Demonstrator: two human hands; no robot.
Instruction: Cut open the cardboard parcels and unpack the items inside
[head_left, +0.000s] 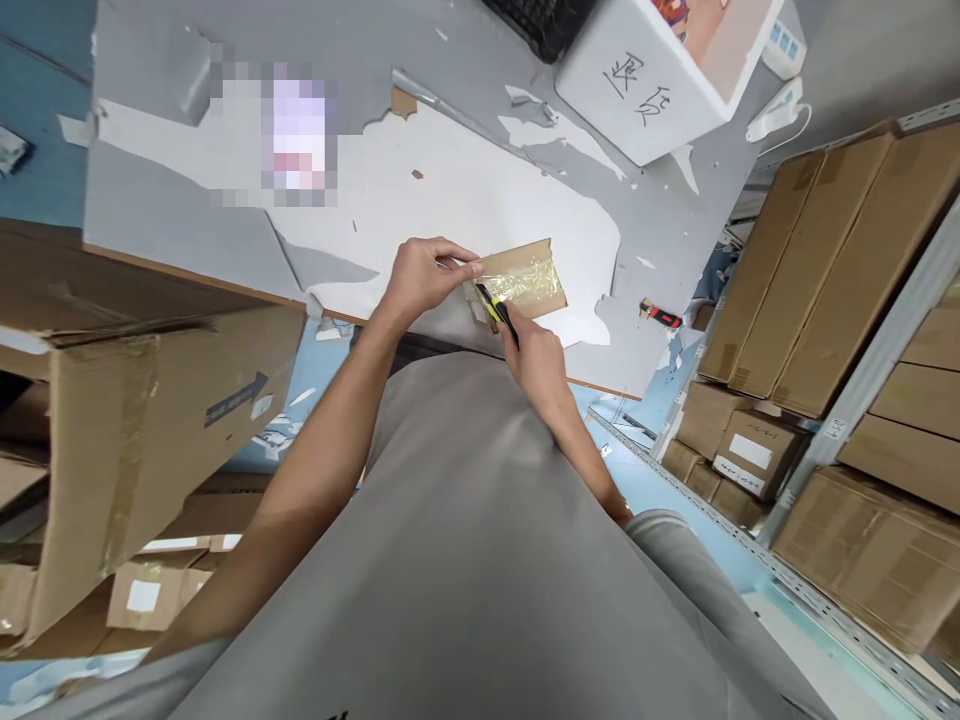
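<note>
Brown cardboard packet (517, 262), glossy with tape (534, 284), pinched at one end

The packet sits just right of the frame's centre, over a white sheet (450, 190) that covers part of the grey table (165, 215). The left hand (420, 275) has thumb and fingertips closed on its left end; the right hand (538, 358) is wrapped round a yellow-and-black cutter (498, 309), whose tip lies at that same end. Whether the tip touches the tape, I cannot tell.

The packet looks light and flat, probably stiff along its edges but likely to give in the middle; any contents are hidden. The crinkled, yellowish clear tape may be slick under the fingers, so the bare upper edge and the squared right-hand corners, away from the cutter, seem the surer hold.

The sheet's edges are ragged and torn. A red-and-black knife (661, 314) lies at centre right, a smooth white bin (630, 95) with black handwriting stands at upper right, tall plain cartons (817, 270) fill the right side, and a large taped box (180, 400) stands at the left
</note>
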